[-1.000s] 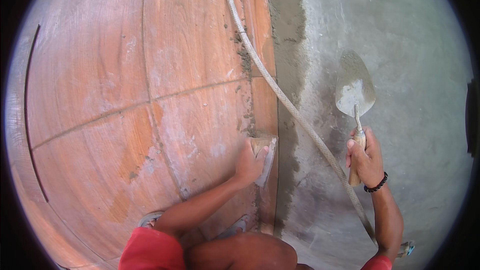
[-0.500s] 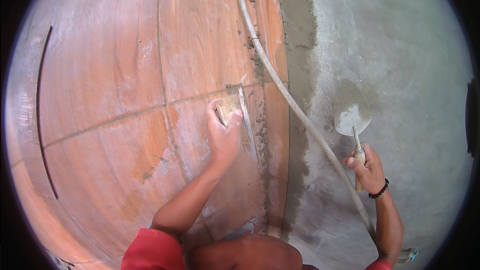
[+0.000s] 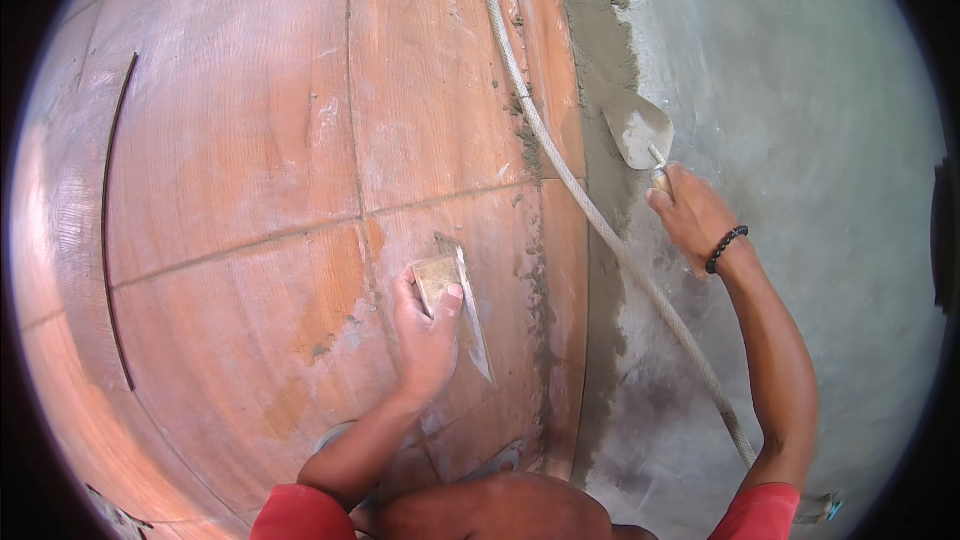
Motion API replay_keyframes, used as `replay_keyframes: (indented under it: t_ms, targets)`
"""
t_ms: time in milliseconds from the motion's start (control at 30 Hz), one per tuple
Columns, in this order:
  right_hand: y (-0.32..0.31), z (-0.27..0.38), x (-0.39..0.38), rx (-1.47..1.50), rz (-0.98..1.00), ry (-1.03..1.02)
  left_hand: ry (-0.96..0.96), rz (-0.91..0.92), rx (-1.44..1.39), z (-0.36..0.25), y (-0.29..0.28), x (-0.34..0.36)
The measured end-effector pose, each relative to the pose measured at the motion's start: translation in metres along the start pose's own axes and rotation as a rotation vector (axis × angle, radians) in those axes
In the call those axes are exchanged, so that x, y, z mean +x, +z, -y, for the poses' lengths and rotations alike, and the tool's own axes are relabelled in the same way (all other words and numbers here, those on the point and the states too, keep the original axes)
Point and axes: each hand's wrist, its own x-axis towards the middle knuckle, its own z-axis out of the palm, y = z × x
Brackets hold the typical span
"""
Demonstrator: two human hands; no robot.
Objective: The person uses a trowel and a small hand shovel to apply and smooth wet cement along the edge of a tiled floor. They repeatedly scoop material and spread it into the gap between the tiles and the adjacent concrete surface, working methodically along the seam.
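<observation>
Trowel (image 3: 639,133) held right, float (image 3: 436,276) held left

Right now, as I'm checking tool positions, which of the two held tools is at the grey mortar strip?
The trowel in the right hand; the block-handled tool in the left hand is over the orange tiles.

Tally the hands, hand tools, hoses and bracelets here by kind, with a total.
Hands: 2 (left hand, right hand)
Hand tools: 2 (wooden-block tool in the left, trowel in the right)
Hoses: 1 (pale hose)
Bracelets: 1 (black bracelet)
Total: 6
</observation>
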Motion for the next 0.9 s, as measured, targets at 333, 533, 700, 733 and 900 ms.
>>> replay_keyframes:
  t_ms: [333,533,700,733,900]
  targets:
    - [-0.066,-0.041,-0.057,0.270,0.079,0.378,0.035,-0.076,0.073,-0.021,-0.031,0.010]
    - [-0.033,-0.065,-0.144,0.090,-0.073,0.141,0.099,0.002,0.081,-0.065,-0.034,0.009]
    - [0.005,-0.043,-0.116,0.151,0.168,-0.087,0.199,0.019,0.092,-0.121,-0.052,0.005]
    - [0.018,-0.050,-0.106,0.145,0.128,-0.131,0.213,-0.005,0.111,-0.135,-0.058,0.001]
    - [0.070,-0.099,-0.059,0.127,0.134,-0.151,0.302,-0.178,0.117,-0.160,-0.102,-0.025]
